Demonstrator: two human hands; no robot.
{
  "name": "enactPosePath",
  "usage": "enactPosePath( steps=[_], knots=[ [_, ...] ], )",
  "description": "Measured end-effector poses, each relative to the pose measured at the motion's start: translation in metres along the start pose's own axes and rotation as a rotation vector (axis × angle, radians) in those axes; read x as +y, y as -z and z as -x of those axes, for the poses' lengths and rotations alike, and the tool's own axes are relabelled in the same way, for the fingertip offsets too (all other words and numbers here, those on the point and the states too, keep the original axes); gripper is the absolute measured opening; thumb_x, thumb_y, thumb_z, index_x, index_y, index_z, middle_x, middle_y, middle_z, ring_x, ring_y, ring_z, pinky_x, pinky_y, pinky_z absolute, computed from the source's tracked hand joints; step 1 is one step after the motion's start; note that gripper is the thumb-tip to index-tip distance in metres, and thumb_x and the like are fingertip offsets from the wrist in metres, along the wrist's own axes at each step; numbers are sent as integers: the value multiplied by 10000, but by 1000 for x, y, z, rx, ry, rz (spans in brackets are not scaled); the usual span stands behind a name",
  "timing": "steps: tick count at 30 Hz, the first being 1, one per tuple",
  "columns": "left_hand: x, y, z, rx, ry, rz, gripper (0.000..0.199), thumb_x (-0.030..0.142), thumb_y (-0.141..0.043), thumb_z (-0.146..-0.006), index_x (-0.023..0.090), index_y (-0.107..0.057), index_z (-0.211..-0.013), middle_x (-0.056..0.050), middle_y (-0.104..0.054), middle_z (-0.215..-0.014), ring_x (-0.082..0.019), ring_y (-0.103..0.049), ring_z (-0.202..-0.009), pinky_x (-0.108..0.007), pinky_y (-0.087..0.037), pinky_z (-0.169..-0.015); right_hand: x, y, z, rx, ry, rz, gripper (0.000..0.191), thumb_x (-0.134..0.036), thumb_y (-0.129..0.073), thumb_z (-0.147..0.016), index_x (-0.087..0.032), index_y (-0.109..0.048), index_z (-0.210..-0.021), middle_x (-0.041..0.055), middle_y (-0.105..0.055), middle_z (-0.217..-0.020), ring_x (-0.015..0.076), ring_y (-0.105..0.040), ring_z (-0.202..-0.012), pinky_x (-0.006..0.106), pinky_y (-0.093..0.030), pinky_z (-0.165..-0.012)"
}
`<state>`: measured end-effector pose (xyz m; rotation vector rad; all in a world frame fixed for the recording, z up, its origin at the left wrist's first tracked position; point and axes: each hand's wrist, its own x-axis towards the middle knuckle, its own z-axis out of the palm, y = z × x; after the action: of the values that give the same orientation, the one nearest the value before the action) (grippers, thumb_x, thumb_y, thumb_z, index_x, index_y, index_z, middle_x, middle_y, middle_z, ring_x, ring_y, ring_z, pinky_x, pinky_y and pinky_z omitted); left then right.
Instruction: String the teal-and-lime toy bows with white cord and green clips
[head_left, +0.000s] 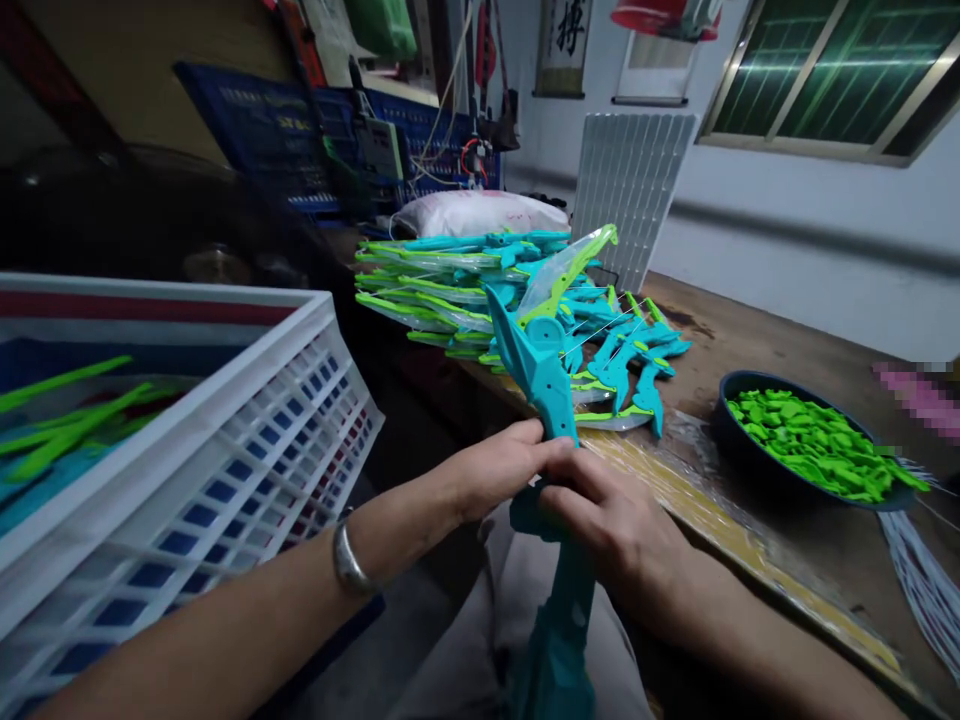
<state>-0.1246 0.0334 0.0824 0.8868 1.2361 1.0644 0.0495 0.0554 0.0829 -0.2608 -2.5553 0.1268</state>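
In front of my lap is a teal plastic toy bow [551,390], held upright and slightly tilted. My left hand [510,465] grips its middle from the left, thumb side up. Closed around the same part from the right is my right hand [611,510], its fingers bent over the front. The bow's lower end hangs down between my knees, partly in shadow. A lime-green curved limb [574,275] with clear film shows behind its top; whether it belongs to this bow I cannot tell. Beyond lies a stack of teal and green toy bows [442,290] with thin strings.
A white slatted crate [300,370] with teal and green parts stands at my left. On the wooden table [750,330], a dark round basin [727,420] holds small green pieces. White cords [919,590] hang at the right edge. A white sack [480,212] lies behind the stack.
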Motion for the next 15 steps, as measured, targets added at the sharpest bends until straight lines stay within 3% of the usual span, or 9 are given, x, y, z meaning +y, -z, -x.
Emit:
enactPosePath(
  steps=[3, 6, 10, 15],
  knots=[
    [-21, 3, -4, 22, 53, 53, 426, 482, -858, -659, 174, -624, -838, 13, -623, -708, -146, -559, -634, -265, -410, -563, -5, -27, 19, 145, -19, 45, 205, -72, -449, -1038, -141, -638, -1082, 124, -638, -1007, 214, -601, -873, 316, -540, -719],
    [-45, 9, -12, 60, 85, 84, 413, 484, -846, -687, 177, -605, -821, 22, -590, -688, -139, -543, -622, -256, -402, -552, -5, -56, 35, 279, -52, 85, 238, -39, -462, -1029, -141, -610, -1184, 121, -649, -938, 213, -603, -827, 333, -555, -711],
    [-73, 18, -21, 100, 85, 122, 437, 519, -844, -683, 182, -576, -762, 21, -584, -677, -137, -533, -625, -261, -420, -571, -1, -82, 48, 280, -93, 19, 311, -68, -545, -1028, -155, -571, -1325, 139, -678, -1023, 233, -641, -912, 361, -588, -752],
    [-92, 22, -20, 140, 75, 163, 517, 596, -863, -643, 166, -613, -787, 0, -617, -708, -162, -572, -651, -276, -426, -579, 15, -82, 53, 219, -97, -126, 303, -58, -550, -1024, -190, -612, -1290, 131, -698, -1103, 237, -625, -993, 394, -599, -818]
  ],
)
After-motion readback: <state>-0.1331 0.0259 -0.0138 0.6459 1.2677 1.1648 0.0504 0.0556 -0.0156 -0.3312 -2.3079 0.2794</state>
